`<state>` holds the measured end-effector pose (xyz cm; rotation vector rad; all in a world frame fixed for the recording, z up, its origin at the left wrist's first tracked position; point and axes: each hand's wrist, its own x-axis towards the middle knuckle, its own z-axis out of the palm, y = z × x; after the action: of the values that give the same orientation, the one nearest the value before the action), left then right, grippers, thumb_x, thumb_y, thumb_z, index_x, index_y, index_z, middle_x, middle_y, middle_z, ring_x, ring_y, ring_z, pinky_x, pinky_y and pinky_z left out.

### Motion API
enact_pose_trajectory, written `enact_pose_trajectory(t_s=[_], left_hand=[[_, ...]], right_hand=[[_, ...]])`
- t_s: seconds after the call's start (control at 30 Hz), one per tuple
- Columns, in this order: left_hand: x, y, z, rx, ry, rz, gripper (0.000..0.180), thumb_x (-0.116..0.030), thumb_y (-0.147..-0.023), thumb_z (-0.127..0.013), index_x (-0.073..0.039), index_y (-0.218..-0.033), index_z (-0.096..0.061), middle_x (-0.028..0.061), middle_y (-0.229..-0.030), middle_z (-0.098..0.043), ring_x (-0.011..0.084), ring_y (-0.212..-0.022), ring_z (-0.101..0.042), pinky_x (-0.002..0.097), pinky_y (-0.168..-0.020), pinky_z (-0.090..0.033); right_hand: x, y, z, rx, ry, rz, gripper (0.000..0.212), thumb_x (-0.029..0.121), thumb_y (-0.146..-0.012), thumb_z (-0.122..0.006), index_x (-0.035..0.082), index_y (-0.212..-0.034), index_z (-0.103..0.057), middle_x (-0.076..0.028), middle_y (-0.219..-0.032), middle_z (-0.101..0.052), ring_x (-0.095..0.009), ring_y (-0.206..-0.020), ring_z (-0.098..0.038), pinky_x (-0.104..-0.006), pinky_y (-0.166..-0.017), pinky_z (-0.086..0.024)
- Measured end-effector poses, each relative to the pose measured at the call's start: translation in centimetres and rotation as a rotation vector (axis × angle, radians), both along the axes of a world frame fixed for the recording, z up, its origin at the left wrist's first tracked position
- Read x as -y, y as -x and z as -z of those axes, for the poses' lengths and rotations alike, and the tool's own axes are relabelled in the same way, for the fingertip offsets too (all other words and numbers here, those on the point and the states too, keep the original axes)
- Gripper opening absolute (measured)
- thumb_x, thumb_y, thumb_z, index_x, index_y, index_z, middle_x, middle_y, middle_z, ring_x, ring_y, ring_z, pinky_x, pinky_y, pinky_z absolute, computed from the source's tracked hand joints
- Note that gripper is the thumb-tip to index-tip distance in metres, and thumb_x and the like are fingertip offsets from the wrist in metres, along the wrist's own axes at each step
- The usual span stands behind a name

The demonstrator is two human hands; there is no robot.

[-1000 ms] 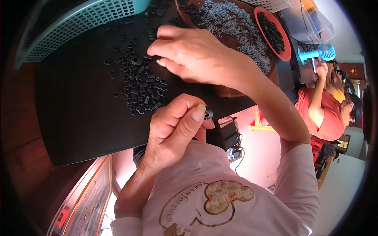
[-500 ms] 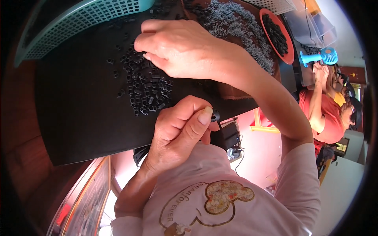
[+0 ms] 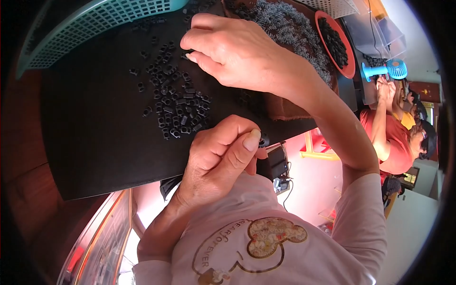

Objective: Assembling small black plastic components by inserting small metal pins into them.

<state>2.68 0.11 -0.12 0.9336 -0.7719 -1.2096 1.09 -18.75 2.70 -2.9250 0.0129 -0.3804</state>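
My left hand (image 3: 221,159), near the table's front edge, is closed with thumb pressed on the bent fingers. A small black plastic part (image 3: 264,140) with a rounded end sticks out beyond its thumb tip. My right hand (image 3: 232,50) is above the table, just right of the upper end of a loose spread of small black plastic pieces (image 3: 178,104). Its thumb and fingers are pinched together. Something small and dark shows by the thumb tip, likely one such piece, mostly hidden by the fingers.
A teal perforated basket (image 3: 102,23) stands at the far left of the black table (image 3: 104,156). Grey small parts (image 3: 285,23) lie on a brown cloth (image 3: 287,110), beside a red plate (image 3: 349,66) of black pieces. A blue fan (image 3: 396,69) and a person in red (image 3: 392,137) are at right.
My right hand has moved right and slightly away from the black pieces, uncovering more of them. My left hand has shifted slightly right, still holding the black part.
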Motion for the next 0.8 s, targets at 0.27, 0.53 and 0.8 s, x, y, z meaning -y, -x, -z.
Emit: enact_pose_trajectory(t_s=[0.27,0.53,0.8], left_hand=[[0.0,-0.2,-0.2,-0.003,-0.030,0.014,0.029,-0.025,-0.102,-0.049,0.002,-0.101,-0.057,0.0122,-0.084,-0.065,0.0129,-0.061,-0.058,0.0261,-0.058,-0.050],[0.3,0.4,-0.4,-0.076,-0.057,-0.056,0.019,-0.016,-0.101,-0.052,0.001,-0.096,-0.058,0.0046,-0.074,-0.064,0.0083,-0.057,-0.055,0.0232,-0.053,-0.044],[0.2,0.3,0.0,-0.017,-0.003,-0.003,0.030,-0.027,-0.102,-0.049,0.002,-0.100,-0.056,0.0151,-0.082,-0.065,0.0153,-0.060,-0.058,0.0268,-0.054,-0.049]], right_hand=[[-0.3,-0.3,0.9,-0.011,0.136,-0.063,0.012,0.013,-0.083,-0.065,0.006,-0.078,-0.056,-0.006,-0.083,-0.050,-0.027,-0.067,-0.059,-0.0385,-0.054,-0.050],[-0.7,-0.5,0.7,-0.032,0.096,-0.092,0.010,0.009,-0.081,-0.058,0.002,-0.087,-0.063,-0.010,-0.085,-0.058,-0.028,-0.077,-0.066,-0.0404,-0.058,-0.053],[-1.1,0.4,-0.2,-0.060,0.113,-0.060,0.014,0.006,-0.079,-0.060,0.001,-0.092,-0.060,-0.011,-0.087,-0.059,-0.029,-0.076,-0.066,-0.0408,-0.058,-0.053]])
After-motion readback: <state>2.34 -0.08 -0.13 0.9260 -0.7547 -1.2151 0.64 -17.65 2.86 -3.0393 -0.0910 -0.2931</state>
